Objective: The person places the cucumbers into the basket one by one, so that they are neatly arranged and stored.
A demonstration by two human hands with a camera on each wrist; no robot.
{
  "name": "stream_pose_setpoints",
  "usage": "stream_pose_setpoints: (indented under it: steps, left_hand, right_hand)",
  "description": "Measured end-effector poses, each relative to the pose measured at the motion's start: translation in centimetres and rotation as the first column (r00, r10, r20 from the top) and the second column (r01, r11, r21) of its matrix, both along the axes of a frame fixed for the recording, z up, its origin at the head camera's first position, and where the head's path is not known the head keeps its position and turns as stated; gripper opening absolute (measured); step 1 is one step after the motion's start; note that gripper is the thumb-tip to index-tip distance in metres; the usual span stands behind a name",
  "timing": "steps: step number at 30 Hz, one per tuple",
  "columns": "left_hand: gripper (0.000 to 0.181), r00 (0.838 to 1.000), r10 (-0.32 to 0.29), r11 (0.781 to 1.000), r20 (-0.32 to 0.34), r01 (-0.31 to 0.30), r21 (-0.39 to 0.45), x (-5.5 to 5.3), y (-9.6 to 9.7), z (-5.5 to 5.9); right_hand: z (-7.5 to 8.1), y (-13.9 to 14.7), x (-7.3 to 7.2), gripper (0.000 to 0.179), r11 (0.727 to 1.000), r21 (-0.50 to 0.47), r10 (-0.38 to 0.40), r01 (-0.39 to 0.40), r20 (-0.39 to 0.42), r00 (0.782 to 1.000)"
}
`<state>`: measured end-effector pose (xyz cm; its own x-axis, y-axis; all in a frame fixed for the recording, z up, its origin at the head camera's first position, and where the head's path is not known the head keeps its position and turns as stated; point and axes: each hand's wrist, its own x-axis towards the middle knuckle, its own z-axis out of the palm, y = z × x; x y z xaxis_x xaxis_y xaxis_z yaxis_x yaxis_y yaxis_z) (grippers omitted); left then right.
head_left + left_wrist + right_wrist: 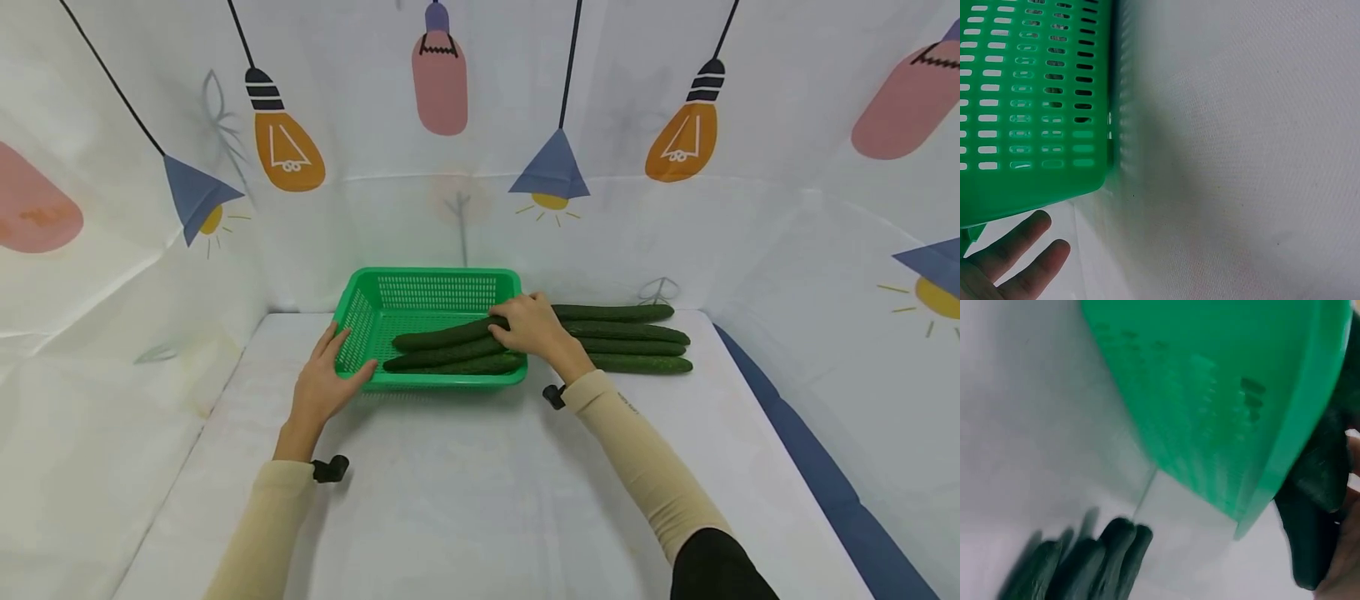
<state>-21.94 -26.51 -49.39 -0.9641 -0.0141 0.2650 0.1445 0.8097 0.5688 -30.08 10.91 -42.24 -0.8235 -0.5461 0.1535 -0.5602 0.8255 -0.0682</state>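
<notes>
A green plastic basket (431, 382) with slotted walls stands toward the back of the table. My left hand (321, 385) is at its left front corner, thumb by the front rim and fingers extended along the left side. In the left wrist view, two straight fingers (1034, 265) show beside the basket wall (1029, 190). My right hand (534, 325) grips a dark green cucumber (450, 335) over the basket's right rim. Below that cucumber, two more cucumbers (442, 356) lie slanted in the basket. The right wrist view shows cucumber ends (1310, 531) jutting past the rim beside my hand.
Several cucumbers (633, 332) lie side by side on the white table (450, 500), right of the basket. Their near ends (1119, 540) show low in the right wrist view. Behind the table hangs a white sheet (360, 225) printed with lamps. Blue fabric (810, 450) borders the table's right edge.
</notes>
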Motion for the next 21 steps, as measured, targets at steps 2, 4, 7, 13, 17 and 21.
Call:
stream_pose_setpoints:
  steps: [2, 4, 7, 13, 17, 21]
  left_hand:
    - [0.085, 1.0, 0.001, 1.0, -0.002, -0.001, 0.0, 0.03, 0.04, 0.01]
    - [0.085, 1.0, 0.0, 1.0, -0.004, 0.0, 0.0, 0.06, 0.06, 0.05]
    - [0.084, 1.0, 0.003, 1.0, -0.003, -0.003, 0.006, 0.11, 0.04, 0.14]
    - [0.084, 1.0, 0.012, 1.0, 0.009, -0.012, 0.027, 0.36, -0.01, 0.08]
    - [0.084, 1.0, 0.019, 0.999, 0.006, -0.019, 0.032, 0.37, 0.02, 0.0]
    - [0.085, 1.0, 0.007, 1.0, 0.003, -0.007, 0.026, 0.05, 0.18, 0.06]
  right_hand:
    - [-0.1, -0.04, -0.09, 0.036, 1.0, -0.001, 0.011, -0.011, -0.005, 1.0]
    - [-0.14, -0.09, -0.11, 0.035, 1.0, -0.021, 0.018, -0.018, 0.001, 1.0]
    - [-0.12, -0.19, -0.12, 0.032, 0.998, -0.058, 0.026, -0.025, 0.02, 0.999]
    - [0.05, -0.34, 0.09, 0.035, 0.995, -0.092, 0.054, -0.047, 0.082, 0.995]
    - [0.15, -0.49, 0.24, 0.037, 0.998, -0.053, 0.048, -0.045, 0.073, 0.996]
    - [0.17, -0.29, 0.29, 0.037, 1.0, -0.022, 0.023, -0.022, 0.052, 0.998]
